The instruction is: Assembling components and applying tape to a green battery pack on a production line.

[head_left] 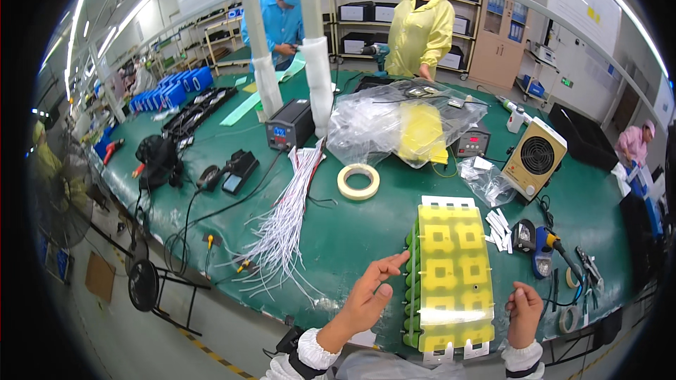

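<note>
A battery pack of green cylindrical cells (412,292) lies near the table's front edge, its long side running away from me. Over its top sits a yellow sheet (458,260) with square cut-outs, and white tabs stick out at both ends. My left hand (362,299) is at the pack's left side, fingers stretched toward the cells and nothing in them; whether the fingertips touch the cells I cannot tell. Beside the right edge, apart from the pack, my right hand (524,313) is held with curled fingers, and no object shows in it.
White wires (285,222) lie bundled left of the pack, with a masking tape roll (358,182) beyond. White strips (499,230), a soldering iron holder (542,253), pliers (590,267) and a fan unit (536,158) stand right. Two people work across the green table (331,239).
</note>
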A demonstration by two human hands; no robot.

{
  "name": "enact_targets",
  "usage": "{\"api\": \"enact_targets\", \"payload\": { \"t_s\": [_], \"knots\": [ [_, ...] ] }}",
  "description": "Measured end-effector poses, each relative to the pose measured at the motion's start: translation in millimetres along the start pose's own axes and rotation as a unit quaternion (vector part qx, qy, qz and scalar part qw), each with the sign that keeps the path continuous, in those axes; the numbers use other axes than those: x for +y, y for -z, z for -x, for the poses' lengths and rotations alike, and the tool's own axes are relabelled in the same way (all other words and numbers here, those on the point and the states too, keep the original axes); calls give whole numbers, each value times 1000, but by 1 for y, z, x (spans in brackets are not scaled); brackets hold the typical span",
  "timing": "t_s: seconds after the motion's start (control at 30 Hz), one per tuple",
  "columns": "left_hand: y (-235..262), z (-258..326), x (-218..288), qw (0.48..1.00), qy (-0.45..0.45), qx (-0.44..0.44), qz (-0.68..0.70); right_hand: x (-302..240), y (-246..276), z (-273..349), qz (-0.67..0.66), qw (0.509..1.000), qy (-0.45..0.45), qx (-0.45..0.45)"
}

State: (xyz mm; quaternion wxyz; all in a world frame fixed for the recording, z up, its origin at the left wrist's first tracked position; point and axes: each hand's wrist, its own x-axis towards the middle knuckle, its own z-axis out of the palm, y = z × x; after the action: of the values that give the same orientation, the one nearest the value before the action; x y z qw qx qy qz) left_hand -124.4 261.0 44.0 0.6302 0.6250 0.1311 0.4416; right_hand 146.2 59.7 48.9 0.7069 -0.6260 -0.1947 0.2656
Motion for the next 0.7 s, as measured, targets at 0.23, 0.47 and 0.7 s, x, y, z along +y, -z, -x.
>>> {"api": "enact_targets", "payload": {
  "t_s": [0.23,0.47,0.7],
  "knots": [
    [-10,-21,-6,996,14,-69,-50,-10,1,-23,-8,999,44,-10],
    [-18,-20,-2,994,20,-49,-95,-3,0,-30,-20,999,14,-34],
    [-17,-32,8,983,37,-72,-166,-1,3,-27,-45,999,5,-30]
  ]
}}
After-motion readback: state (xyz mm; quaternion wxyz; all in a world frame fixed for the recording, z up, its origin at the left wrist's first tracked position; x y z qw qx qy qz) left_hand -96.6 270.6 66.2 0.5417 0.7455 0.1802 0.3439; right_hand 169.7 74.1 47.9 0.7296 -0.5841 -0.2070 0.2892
